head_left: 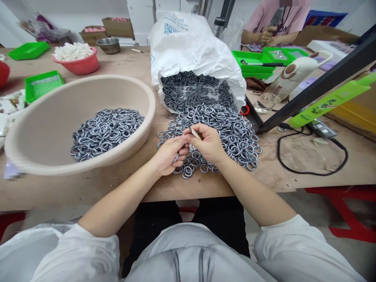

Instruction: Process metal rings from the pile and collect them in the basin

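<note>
My left hand [169,156] is closed on a grey ring [176,158], part of which shows between the curled fingers. Against its fingertips, my right hand [210,145] pinches a short pale stick-like tool with a dark tip [196,134]; its exact kind is unclear. Both hands meet over a loose pile of grey rings [241,143], which spills from the mouth of a white sack [188,49] lying on its side. To the left, a large beige basin [149,98] holds a heap of similar rings [107,133]. What lies between my fingertips is mostly hidden.
A black slanted post [311,84] and a black cable [279,156] are on the right, near a bottle [296,72]. Green trays [44,88] and a red bowl [79,65] stand behind the basin. Another person [279,23] sits across the table.
</note>
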{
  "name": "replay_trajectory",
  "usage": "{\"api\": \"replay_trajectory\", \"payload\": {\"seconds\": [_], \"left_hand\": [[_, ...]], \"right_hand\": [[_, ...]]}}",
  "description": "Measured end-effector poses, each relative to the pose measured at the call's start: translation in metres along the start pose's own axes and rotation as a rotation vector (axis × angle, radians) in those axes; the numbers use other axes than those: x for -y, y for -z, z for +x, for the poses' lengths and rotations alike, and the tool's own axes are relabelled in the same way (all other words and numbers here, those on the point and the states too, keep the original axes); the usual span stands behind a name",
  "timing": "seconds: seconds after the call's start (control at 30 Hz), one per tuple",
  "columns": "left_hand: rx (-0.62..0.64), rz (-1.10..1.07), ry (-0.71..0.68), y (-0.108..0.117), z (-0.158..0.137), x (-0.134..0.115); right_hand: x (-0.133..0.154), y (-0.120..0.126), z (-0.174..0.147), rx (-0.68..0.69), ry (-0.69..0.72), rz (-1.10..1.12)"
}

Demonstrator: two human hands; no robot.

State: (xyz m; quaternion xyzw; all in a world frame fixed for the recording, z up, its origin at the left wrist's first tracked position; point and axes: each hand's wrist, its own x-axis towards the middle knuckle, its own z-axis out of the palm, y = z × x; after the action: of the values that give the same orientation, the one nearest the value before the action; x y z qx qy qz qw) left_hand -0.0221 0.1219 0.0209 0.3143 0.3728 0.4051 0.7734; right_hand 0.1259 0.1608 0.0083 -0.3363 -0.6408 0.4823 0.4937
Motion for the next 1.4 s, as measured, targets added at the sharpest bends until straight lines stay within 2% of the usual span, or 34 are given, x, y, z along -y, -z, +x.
{"api": "replay_trajectory", "payload": {"seconds": [0.13,0.27,0.4,0.57,0.67,0.77,0.87,0.97,1.1,1.2,1.27,1.33,1.4], "left_hand": [[-0.016,-0.017,-0.068,-0.002,-0.002,-0.004],[-0.063,-0.052,-0.097,-0.001,-0.002,-0.006],[-0.071,-0.059,-0.104,0.001,-0.002,-0.005],[-0.049,-0.056,-0.098,-0.001,-0.004,-0.005],[-0.036,-0.056,-0.097,0.0,-0.005,-0.005],[-0.007,-0.043,-0.093,0.0,-0.007,-0.005],[0.069,-0.005,-0.09,-0.001,-0.008,-0.006],[0.08,-0.002,-0.111,-0.002,-0.008,-0.005],[0.001,-0.002,-0.117,-0.001,-0.004,-0.001],[0.013,0.039,-0.09,0.0,-0.003,0.0],[0.035,0.039,-0.085,0.0,-0.003,-0.001],[0.028,-0.001,-0.102,0.0,-0.003,-0.003],[-0.007,-0.055,-0.11,0.001,-0.002,-0.006]], "right_hand": [[0.004,0.005,-0.002,-0.066,0.048,-0.204],[0.011,0.007,-0.007,0.061,0.181,-0.536],[0.012,0.004,-0.01,0.092,0.243,-0.655],[0.012,0.003,-0.013,0.076,0.295,-0.66],[0.013,0.002,-0.013,0.073,0.28,-0.65],[0.011,0.005,-0.009,0.072,0.2,-0.607],[0.006,0.012,-0.002,-0.019,0.08,-0.558],[0.006,0.013,-0.001,-0.089,0.079,-0.489],[0.008,0.002,-0.004,0.006,0.148,-0.381],[0.003,0.007,0.002,0.001,0.1,-0.386],[-0.003,0.021,0.01,-0.072,0.033,-0.539],[-0.006,0.038,0.017,-0.153,-0.044,-0.839],[-0.006,0.051,0.021,-0.174,-0.156,-1.119]]}}
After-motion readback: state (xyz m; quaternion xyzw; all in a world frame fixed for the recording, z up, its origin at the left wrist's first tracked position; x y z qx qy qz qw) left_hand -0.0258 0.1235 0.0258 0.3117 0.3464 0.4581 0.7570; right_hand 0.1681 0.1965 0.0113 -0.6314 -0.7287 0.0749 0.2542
